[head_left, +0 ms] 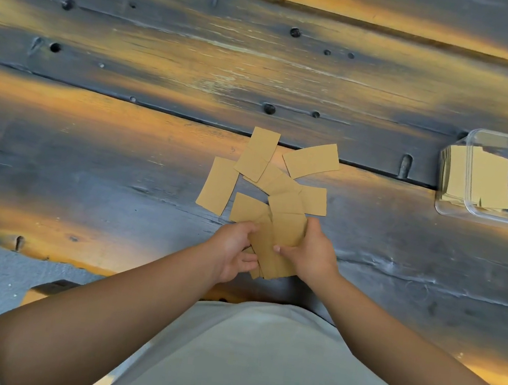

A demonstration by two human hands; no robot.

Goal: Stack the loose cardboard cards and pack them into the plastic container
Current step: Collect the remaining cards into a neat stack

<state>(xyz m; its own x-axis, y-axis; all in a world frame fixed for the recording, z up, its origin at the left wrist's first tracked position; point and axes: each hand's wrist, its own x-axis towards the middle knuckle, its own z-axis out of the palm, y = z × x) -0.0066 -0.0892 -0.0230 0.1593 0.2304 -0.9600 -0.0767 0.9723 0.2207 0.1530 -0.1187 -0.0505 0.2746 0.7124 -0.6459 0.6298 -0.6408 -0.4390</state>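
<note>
From the head view, both hands are closed around a small gathered stack of cards (274,252) near the worktop's (92,147) front edge: the left hand (234,250) cups the near left corner, the right hand (312,257) pinches the right side, thumb across the top. The stack looks uneven, its edges fanned, so a squeeze could buckle a card or let one slide out over the edge. Just beyond lie the loose cards (267,175), overlapping; scooping them blindly may scatter them. The plastic container (499,219) sits well apart at the right, partly out of frame and already holding cards, so a skewed stack may catch on its rim.
</note>
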